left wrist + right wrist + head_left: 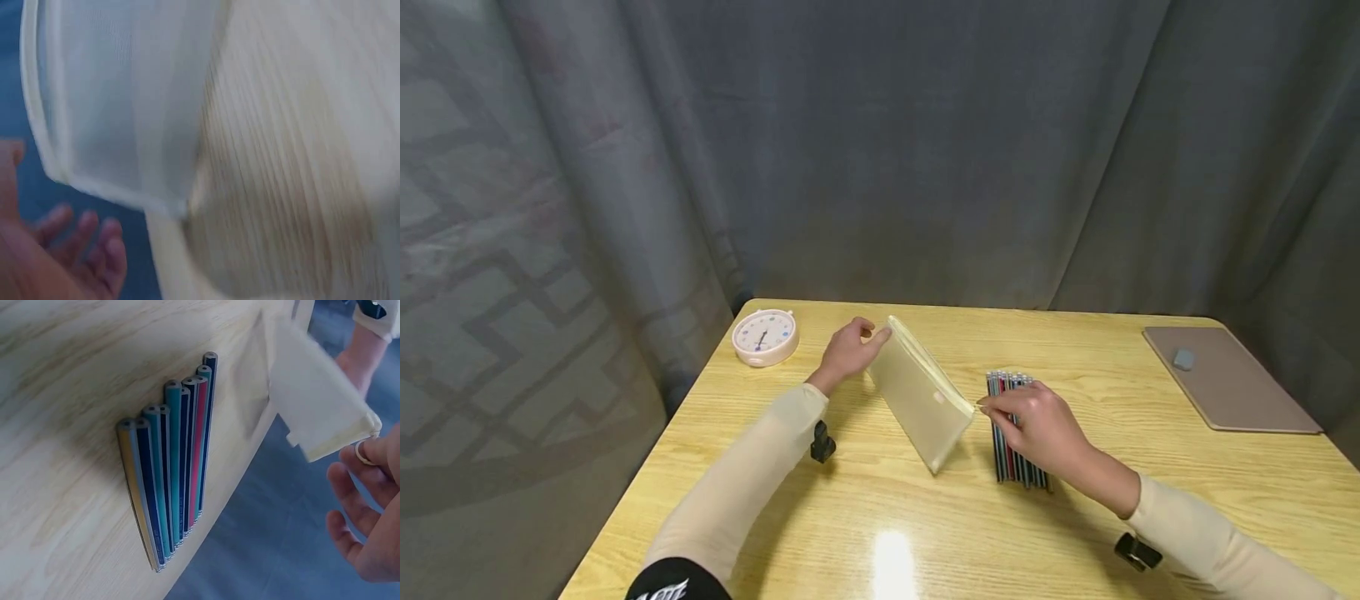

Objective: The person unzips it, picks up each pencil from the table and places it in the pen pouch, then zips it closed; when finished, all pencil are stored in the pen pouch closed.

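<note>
A pale yellow, see-through zip pouch (pixel 917 396) stands tilted above the table, its lower corner close to the wood. Thumb and forefinger of my right hand (pixel 1037 425) pinch a small cord loop (pixel 362 453) at the pouch's near top corner. Up at the far top corner is my left hand (pixel 850 354), its thumb overlapping the pouch edge in the head view. The left wrist view shows that hand's fingers (pixel 87 234) loosely bent, with a gap between them and the pouch. Below my right hand lies a row of pencils (pixel 175 469), dark blue, teal, red and gold.
At the table's far left is a round, pale pink clock (pixel 765 337). A mauve board (pixel 1240 387) lies at the right edge with a small grey block (pixel 1183 359) on it. Grey curtains (pixel 895 150) hang behind the wooden table (pixel 820 533).
</note>
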Available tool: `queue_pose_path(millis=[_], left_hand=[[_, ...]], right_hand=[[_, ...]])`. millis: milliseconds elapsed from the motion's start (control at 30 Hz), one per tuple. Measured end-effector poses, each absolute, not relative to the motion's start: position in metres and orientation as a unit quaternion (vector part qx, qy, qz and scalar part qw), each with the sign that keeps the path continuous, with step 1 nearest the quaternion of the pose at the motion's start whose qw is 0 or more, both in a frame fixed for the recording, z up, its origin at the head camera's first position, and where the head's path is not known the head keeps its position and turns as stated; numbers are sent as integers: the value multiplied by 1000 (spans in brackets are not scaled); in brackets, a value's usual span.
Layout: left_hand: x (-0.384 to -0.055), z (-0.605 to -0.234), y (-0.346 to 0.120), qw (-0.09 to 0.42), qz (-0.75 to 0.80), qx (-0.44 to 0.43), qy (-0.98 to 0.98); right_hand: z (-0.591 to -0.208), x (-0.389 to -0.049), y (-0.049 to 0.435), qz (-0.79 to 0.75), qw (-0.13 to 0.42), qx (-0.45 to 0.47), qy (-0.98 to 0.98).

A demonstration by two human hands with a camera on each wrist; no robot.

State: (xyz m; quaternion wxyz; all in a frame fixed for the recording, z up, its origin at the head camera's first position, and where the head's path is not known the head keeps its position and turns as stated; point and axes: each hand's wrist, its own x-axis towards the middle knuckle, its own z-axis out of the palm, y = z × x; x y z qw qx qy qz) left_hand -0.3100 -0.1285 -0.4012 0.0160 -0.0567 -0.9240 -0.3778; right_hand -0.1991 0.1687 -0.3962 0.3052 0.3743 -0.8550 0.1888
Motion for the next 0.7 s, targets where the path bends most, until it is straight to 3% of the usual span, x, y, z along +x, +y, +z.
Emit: queue_pose_path(millis=[133,300,467,700], left_hand=[[-294,-388,-104,8,-286,-4,-958],[-275,-376,-78,-73,-226,11,-971],[-263,-375,-68,-141,-293,25,-945],[-257,-384,-60,-155,-393,48,-905]], right_hand=[[-397,-199,167,182,312,380,-852],[-398,-198,166,171,310,381,-854],[-399,-197,167,166,315,387,-851],[-397,-193,164,159,332,422,-828]])
